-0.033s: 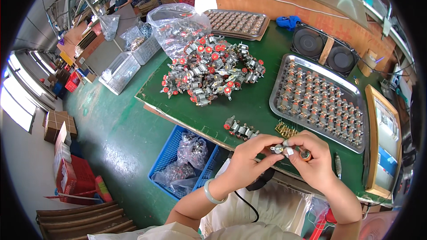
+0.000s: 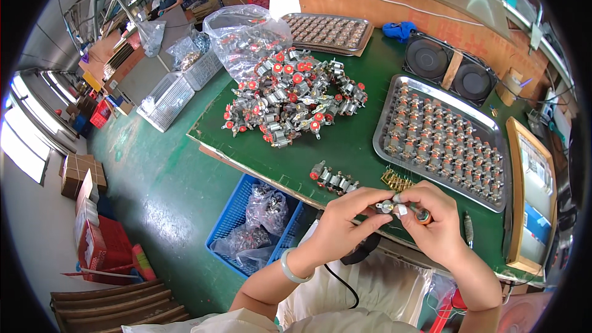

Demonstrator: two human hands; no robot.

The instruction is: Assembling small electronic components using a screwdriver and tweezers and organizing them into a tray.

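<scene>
Low over the near edge of the green table, my left hand (image 2: 348,219) pinches a small silvery metal part (image 2: 385,206) between thumb and fingers. Close against it, my right hand (image 2: 439,216) is closed, with a tool's round brown handle end (image 2: 423,215) sticking out of the grip; the tool's other end is hidden. White tape wraps my right thumb, near the metal part. Just beyond my fingers lie several small brass pieces (image 2: 394,179). Left of those, a short row of metal parts with red caps (image 2: 333,179) rests on the table.
A large heap of red-capped metal parts (image 2: 290,98) spreads beside a clear plastic bag (image 2: 246,28). To the right stands a metal tray (image 2: 378,143) of parts in rows, near twin black speakers (image 2: 427,58) and a wooden frame (image 2: 513,197). A blue crate (image 2: 225,228) sits below, left.
The round brown handle end has turned slightly in my right hand. Otherwise both hands stay in place.
</scene>
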